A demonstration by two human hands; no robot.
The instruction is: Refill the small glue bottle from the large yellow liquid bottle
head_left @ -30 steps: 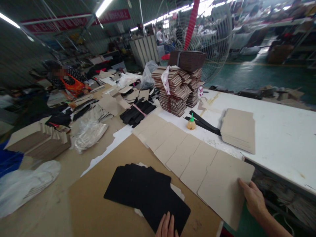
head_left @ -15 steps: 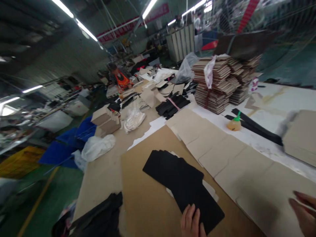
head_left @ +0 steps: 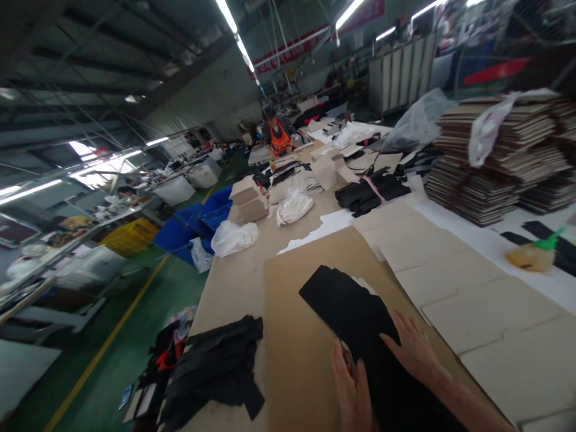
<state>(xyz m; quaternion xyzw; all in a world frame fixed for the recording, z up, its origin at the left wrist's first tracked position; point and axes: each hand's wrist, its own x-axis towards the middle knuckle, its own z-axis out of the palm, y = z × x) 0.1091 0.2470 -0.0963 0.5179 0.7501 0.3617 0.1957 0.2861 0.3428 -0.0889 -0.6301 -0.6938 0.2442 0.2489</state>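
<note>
Worktable [head_left: 238,282] ran away twd 12 o'c. in a big workshop w/ green floor [head_left: 153,324] & a yellow line [head_left: 112,336] at 9 o'c., tube lights [head_left: 225,15] overhead. Clock dirs taken from the fanned black panels [head_left: 355,318], which lay on a tan board [head_left: 292,372] on the table, pale edges of other pcs peeking out u/neath. Overlapped row of beige panels [head_left: 454,288] slanted from 1 to 4 o'c.; squeeze bottle w/ green tip [head_left: 531,258], blurred, stood btwn 2 & 3. Tall stack of cut pcs [head_left: 486,162] at approx. 1:30, tied bundle of black strips [head_left: 373,192] at 12, white plastic-wrapped bundle [head_left: 294,207] at 11, blue crates [head_left: 198,225] at 10, dark fabric pcs [head_left: 216,372] btwn 8 & 9. Co-worker in orange apron [head_left: 279,141] bent over the far table, approx. 11 o'c. L hand [head_left: 351,390] came up from 6 o'c., side-on at the panels' L edge, fingers close tog. & pointing twd 12, thumb held off w/ a gap; couldn't tell if it pinched the edge. R forearm [head_left: 463,396] reached in from 4–5 o'c. across the panels; R hand [head_left: 411,348] lay back-up on their R edge, fingers slightly spread & aimed twd 11, thumb splayed wide, resting on the black surface.
</note>
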